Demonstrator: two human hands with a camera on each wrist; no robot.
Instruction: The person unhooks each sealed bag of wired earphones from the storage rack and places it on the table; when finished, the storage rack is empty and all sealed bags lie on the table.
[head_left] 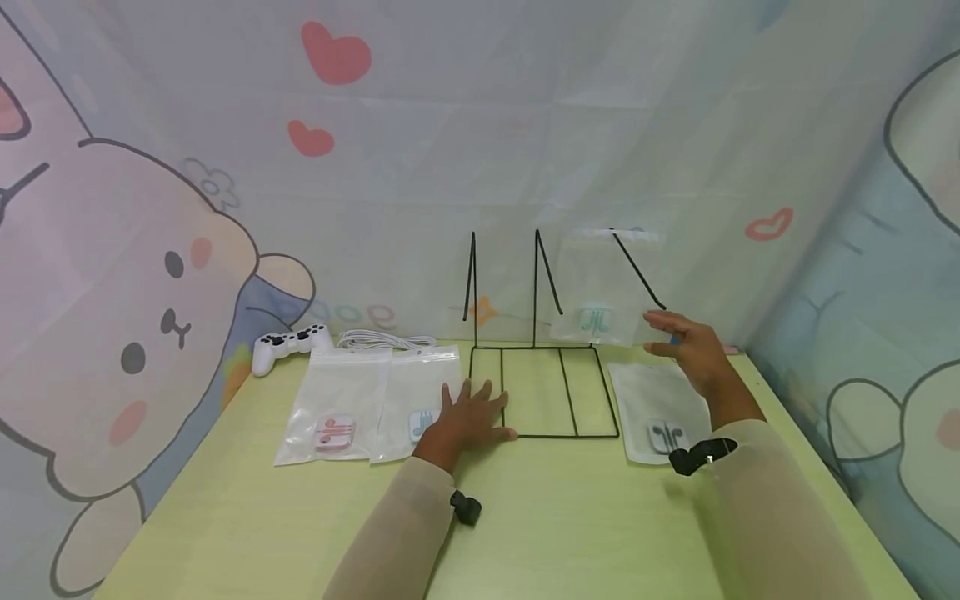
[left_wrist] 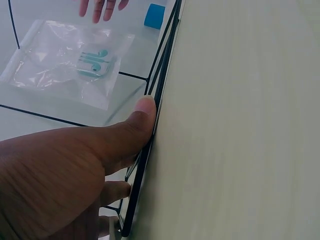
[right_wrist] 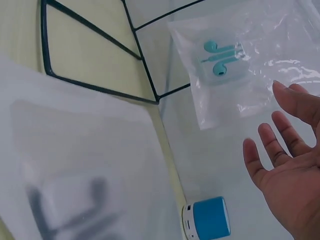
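A black wire display rack point(head_left: 570, 436) stands on the table with prongs rising at its back. From its right prong hangs a clear bag point(head_left: 600, 279) containing a case with teal earphones point(right_wrist: 222, 59). My left hand point(head_left: 472, 421) rests on the left part of the rack's base, fingers spread; its thumb point(left_wrist: 142, 117) lies against the front wire. To the right of the hanging bag my right hand point(head_left: 693, 350) is raised, fingers loosely extended and apart from the bag, nothing in it. Below it lies a bag point(head_left: 637, 396) with dark earphones.
Left of the rack lie a bag with pink earphones point(head_left: 334, 432) and a bag with blue earphones point(head_left: 422, 423). Behind them are a white game controller point(head_left: 288, 343) and a coiled white cable point(head_left: 386, 340). A blue and white cylinder point(right_wrist: 210, 218) stands at the back right.
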